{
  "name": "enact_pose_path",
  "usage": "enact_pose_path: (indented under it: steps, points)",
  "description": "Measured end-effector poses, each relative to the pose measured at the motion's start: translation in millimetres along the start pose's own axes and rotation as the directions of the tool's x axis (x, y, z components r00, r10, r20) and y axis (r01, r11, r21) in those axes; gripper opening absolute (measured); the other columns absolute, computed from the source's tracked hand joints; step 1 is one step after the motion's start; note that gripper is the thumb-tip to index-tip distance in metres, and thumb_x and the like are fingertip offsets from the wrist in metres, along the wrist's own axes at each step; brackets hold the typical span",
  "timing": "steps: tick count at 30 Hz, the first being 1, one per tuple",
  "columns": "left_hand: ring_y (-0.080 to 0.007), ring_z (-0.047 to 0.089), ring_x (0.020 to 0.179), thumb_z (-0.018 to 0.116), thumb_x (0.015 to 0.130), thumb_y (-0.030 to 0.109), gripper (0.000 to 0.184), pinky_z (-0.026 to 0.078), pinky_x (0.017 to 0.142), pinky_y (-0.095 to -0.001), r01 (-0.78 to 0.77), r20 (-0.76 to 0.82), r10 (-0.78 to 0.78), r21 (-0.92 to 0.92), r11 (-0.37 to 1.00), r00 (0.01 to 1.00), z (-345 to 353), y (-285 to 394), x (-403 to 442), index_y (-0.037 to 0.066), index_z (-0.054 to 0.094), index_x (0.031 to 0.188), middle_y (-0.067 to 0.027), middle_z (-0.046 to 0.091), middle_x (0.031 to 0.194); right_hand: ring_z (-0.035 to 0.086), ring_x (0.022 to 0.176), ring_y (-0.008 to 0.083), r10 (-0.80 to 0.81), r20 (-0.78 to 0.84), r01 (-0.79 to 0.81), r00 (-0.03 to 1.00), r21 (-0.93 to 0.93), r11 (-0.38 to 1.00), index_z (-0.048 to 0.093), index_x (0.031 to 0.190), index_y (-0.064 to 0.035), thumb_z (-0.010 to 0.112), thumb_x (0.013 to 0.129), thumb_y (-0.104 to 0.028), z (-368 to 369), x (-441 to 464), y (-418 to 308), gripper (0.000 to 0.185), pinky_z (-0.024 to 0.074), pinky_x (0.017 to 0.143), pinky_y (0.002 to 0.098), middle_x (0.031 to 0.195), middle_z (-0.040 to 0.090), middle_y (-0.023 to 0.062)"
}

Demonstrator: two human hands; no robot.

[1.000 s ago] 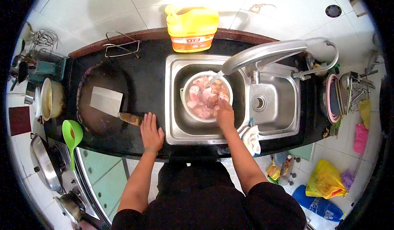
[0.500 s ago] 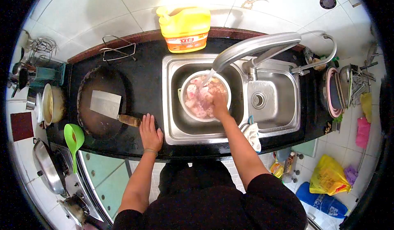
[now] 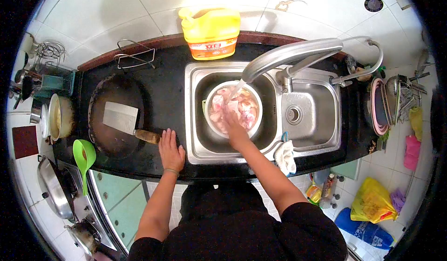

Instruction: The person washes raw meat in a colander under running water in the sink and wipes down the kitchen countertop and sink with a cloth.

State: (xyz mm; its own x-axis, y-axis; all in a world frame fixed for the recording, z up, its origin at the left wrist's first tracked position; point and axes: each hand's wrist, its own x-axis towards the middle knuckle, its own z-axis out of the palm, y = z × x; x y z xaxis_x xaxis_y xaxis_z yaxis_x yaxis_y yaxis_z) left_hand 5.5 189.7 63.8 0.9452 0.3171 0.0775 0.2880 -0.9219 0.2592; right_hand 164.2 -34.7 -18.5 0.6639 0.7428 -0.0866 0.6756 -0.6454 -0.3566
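A white bowl with pink meat pieces in water stands in the left sink basin. Water runs into it from the faucet. My right hand reaches over the bowl's near rim; its fingertips are down among the meat and partly hidden, so their grip cannot be made out. My left hand lies flat on the black counter, fingers spread, next to the wooden handle of a cleaver. The cleaver's blade rests on a round brown board.
Behind the sink stands a yellow jug. A wire rack is at the back left. On the sink's front edge hangs a white cloth. A green ladle and a pot are at the left; pink-rimmed basins stand right.
My right hand has moved left within the bowl, from its right side to the left-centre. The view has shifted slightly. My left hand stays on the counter.
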Motion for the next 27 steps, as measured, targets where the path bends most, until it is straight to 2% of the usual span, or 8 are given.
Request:
enact_pose_path:
  steps: [5,10,13,14,17,19,23,27]
  points:
    - [-0.0335,0.027,0.129,0.051,0.077,0.015,0.056,0.020,0.105,-0.0474,0.016,0.005,-0.016,-0.015,1.000,1.000,-2.7,1.5,-1.4,0.000,0.036,0.129,-0.0167,0.033,0.137,0.031,0.128,0.0320,0.121,-0.110,-0.108,0.987,0.116,0.987,0.035,0.132,-0.0058,0.046,0.076,0.004,22.1,7.5,2.0,0.058,0.0321,0.101,0.0432,0.136,0.036,0.0153]
    - [-0.0327,0.027,0.130,0.050,0.078,0.016,0.055,0.021,0.105,-0.0472,0.033,0.013,-0.033,-0.016,0.999,0.999,-4.4,1.2,0.6,0.000,0.037,0.129,-0.0158,0.034,0.137,0.048,0.113,0.0345,0.133,0.351,-0.141,0.927,-0.001,0.990,0.044,0.126,-0.0059,0.047,0.076,0.001,-14.4,6.4,-18.4,0.051,0.0425,0.090,0.0418,0.130,0.042,0.0207]
    - [-0.0328,0.027,0.130,0.050,0.078,0.016,0.055,0.021,0.105,-0.0472,0.041,0.020,-0.040,-0.016,0.999,0.999,-5.3,1.8,1.3,0.001,0.037,0.129,-0.0156,0.034,0.137,0.055,0.103,0.0331,0.128,0.311,-0.150,0.942,0.046,0.988,0.055,0.115,-0.0065,0.049,0.077,-0.004,41.8,5.5,12.7,0.039,0.0454,0.085,0.0390,0.126,0.044,0.0223]
    - [-0.0328,0.027,0.130,0.050,0.078,0.016,0.055,0.021,0.105,-0.0473,0.036,0.009,-0.035,-0.018,0.999,0.999,-3.3,1.3,2.1,0.001,0.037,0.129,-0.0155,0.033,0.137,0.056,0.102,0.0305,0.464,0.455,-0.637,0.760,0.381,0.670,0.059,0.110,-0.0081,0.051,0.079,-0.011,36.8,17.1,11.6,0.032,0.0453,0.084,0.0381,0.125,0.046,0.0205]
    - [-0.0327,0.026,0.130,0.050,0.078,0.016,0.055,0.021,0.105,-0.0474,0.018,-0.016,-0.019,-0.035,0.999,1.000,-1.0,-1.3,2.6,0.001,0.037,0.129,-0.0152,0.033,0.138,0.056,0.101,0.0321,0.212,0.541,-0.334,0.814,0.138,0.932,0.056,0.114,-0.0113,0.049,0.082,-0.017,22.7,29.5,24.9,0.032,0.0449,0.085,0.0390,0.124,0.048,0.0193]
    - [-0.0327,0.027,0.130,0.050,0.078,0.016,0.055,0.022,0.104,-0.0473,0.045,0.020,-0.044,-0.006,0.999,0.999,-1.9,0.4,0.4,0.001,0.037,0.129,-0.0152,0.033,0.137,0.054,0.104,0.0321,0.323,0.583,-0.458,0.745,0.096,0.884,0.055,0.113,-0.0145,0.048,0.085,-0.021,15.4,30.7,10.4,0.030,0.0424,0.088,0.0395,0.124,0.048,0.0189]
    - [-0.0333,0.027,0.129,0.051,0.077,0.017,0.056,0.022,0.104,-0.0465,0.021,0.006,-0.021,-0.013,1.000,1.000,-2.9,-0.5,1.1,0.000,0.037,0.129,-0.0167,0.033,0.137,0.037,0.124,0.0352,0.213,0.149,-0.244,0.966,0.241,0.939,0.057,0.107,-0.0134,0.048,0.084,-0.022,26.9,29.0,-17.3,0.026,0.0338,0.098,0.0442,0.129,0.044,0.0185]
    - [-0.0339,0.028,0.129,0.051,0.077,0.017,0.056,0.022,0.104,-0.0462,0.006,0.007,-0.006,-0.012,1.000,1.000,-2.6,-0.5,2.8,0.000,0.037,0.129,-0.0173,0.033,0.137,0.042,0.119,0.0349,0.059,0.179,-0.108,0.982,0.280,0.954,0.057,0.110,-0.0154,0.057,0.080,-0.025,18.7,29.4,-5.7,0.031,0.0359,0.096,0.0445,0.122,0.049,0.0174]
